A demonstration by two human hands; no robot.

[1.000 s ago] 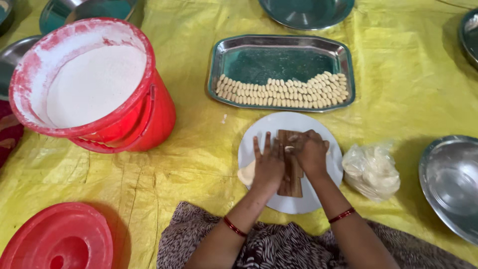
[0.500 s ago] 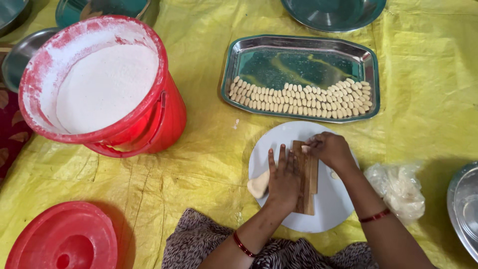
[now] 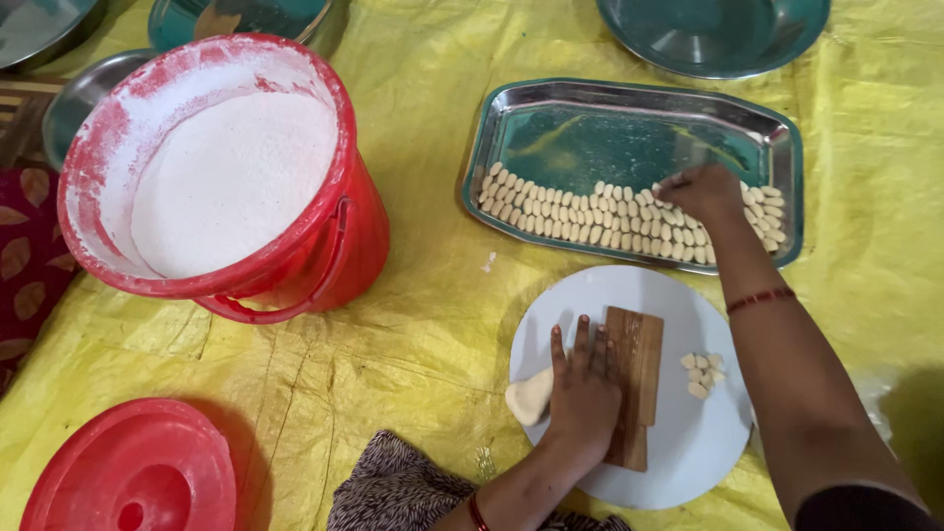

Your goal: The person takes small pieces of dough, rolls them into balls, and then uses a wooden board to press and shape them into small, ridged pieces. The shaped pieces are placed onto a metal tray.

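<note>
On the white plate [image 3: 678, 452]: left hand [image 3: 582, 379], fingers spread flat, presses the wooden board [image 3: 636, 374], dough lump [image 3: 529, 395] just beside.
Over the steel tray [image 3: 551, 118]: right hand [image 3: 700, 192], fingertips pinched together, touches the dough pieces [image 3: 560, 208].

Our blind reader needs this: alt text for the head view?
A person's right hand reaches into a steel tray of small dough pieces, while the left hand rests on a wooden board on a white plate. A red flour bucket stands nearby.
</note>
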